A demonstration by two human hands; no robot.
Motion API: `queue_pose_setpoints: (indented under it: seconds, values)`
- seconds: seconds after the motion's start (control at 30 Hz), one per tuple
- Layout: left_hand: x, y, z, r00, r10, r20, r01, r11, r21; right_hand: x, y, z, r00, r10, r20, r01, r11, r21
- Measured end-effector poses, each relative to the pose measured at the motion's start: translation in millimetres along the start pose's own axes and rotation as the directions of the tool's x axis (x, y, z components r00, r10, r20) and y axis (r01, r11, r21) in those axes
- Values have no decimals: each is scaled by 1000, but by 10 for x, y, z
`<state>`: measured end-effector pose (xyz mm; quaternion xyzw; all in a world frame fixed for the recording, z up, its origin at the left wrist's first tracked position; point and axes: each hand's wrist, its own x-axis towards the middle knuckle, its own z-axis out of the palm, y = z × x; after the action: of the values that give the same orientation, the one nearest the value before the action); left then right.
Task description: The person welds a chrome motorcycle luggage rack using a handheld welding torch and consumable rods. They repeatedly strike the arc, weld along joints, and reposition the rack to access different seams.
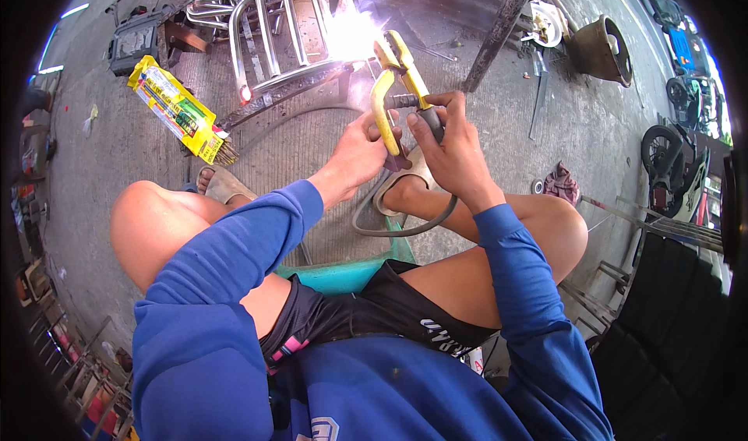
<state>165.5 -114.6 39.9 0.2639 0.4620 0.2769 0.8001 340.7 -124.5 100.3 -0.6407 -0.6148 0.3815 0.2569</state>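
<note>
Both my hands grip a yellow welding electrode holder [392, 73] in front of my knees. My left hand [360, 151] wraps its lower handle. My right hand [449, 140] closes around the dark grip where a thick grey cable [405, 227] loops down toward my legs. The holder's jaws point up at a bright white arc flash [352, 34] on the edge of a bent metal tube rack [274, 32] lying on the concrete floor. I sit on a low teal stool [343, 273], in blue sleeves and black shorts.
A yellow pack of welding rods [178, 111] lies on the floor to the left, rods spilling from its end. A dark welding machine [134, 42] stands far left. A dark metal post [502, 22], a rusty bowl [600, 50] and wheeled gear [670, 160] are to the right.
</note>
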Motion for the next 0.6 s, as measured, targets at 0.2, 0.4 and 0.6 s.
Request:
queue_pose_setpoints:
  seconds: [0.2, 0.4, 0.6]
  values:
    - [-19, 10, 18, 999, -6, -39, 5, 1000, -18, 0, 0, 8, 1000, -24, -11, 25, 1000, 11]
    - [-20, 45, 14, 1000, -8, -5, 9, 1000, 18, 21, 20, 21, 989, -115, -90, 112, 993, -38]
    - [-48, 72, 46, 1000, -16, -22, 16, 1000, 1, 1, 0, -15, 999, -38, -22, 37, 999, -38]
